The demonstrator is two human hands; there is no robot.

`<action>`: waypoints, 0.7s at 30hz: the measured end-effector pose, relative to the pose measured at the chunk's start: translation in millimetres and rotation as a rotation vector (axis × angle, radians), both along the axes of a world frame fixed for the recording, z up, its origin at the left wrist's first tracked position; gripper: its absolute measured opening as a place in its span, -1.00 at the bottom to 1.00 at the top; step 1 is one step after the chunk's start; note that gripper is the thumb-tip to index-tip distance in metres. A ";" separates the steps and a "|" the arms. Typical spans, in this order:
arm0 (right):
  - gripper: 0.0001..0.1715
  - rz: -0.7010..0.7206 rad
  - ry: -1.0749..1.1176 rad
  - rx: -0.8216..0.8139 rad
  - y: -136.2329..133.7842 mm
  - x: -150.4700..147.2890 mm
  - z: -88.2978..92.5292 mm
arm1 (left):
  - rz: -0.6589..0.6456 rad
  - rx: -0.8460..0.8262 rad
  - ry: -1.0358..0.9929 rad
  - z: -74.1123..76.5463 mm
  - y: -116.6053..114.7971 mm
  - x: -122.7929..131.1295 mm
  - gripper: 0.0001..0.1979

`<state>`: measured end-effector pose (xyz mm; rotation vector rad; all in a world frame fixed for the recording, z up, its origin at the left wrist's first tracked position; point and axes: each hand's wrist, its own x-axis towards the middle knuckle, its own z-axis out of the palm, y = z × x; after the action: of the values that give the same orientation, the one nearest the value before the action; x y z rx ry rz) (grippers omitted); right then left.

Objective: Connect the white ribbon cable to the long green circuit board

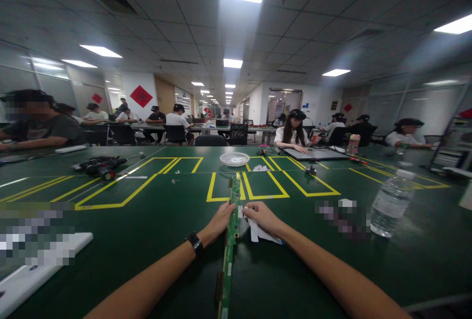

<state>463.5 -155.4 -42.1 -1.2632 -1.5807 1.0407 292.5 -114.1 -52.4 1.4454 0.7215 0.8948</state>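
Observation:
A long, narrow green circuit board (229,255) runs lengthwise away from me, with brown ribbon-like tabs along its left edge. My left hand (220,219) grips it from the left near its middle, thumb on top. A dark watch (194,243) is on that wrist. On the board's other side, my right hand (262,217) is closed on a white piece of tissue or paper (257,233). The tissue hangs below the fingers, and a bit of it meets the board's right edge. The fingertips are partly hidden.
Yellow tape outlines (267,196) mark the green table (177,270). A white basket (235,159) stands ahead. Rightward are a water bottle (393,203) and a small black part (310,170). Leftward lie black gear (101,165) and a white panel (44,272). A person (295,132) sits opposite.

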 end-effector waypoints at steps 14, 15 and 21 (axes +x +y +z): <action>-0.73 -0.018 -0.129 0.146 -8.0 -9.3 6.0 | 0.035 0.117 0.064 2.5 -5.4 1.0 -0.56; -0.73 -0.015 -0.138 0.152 -8.5 -9.3 6.8 | 0.029 0.114 0.071 3.3 -6.3 0.5 -0.55; -0.70 0.039 -0.192 0.136 0.6 2.1 4.0 | -0.012 0.063 0.065 7.4 -8.6 -0.3 -0.54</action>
<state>465.5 -154.8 -38.1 -1.2736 -1.7957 0.8401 292.2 -122.8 -45.1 1.5388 0.7378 0.8707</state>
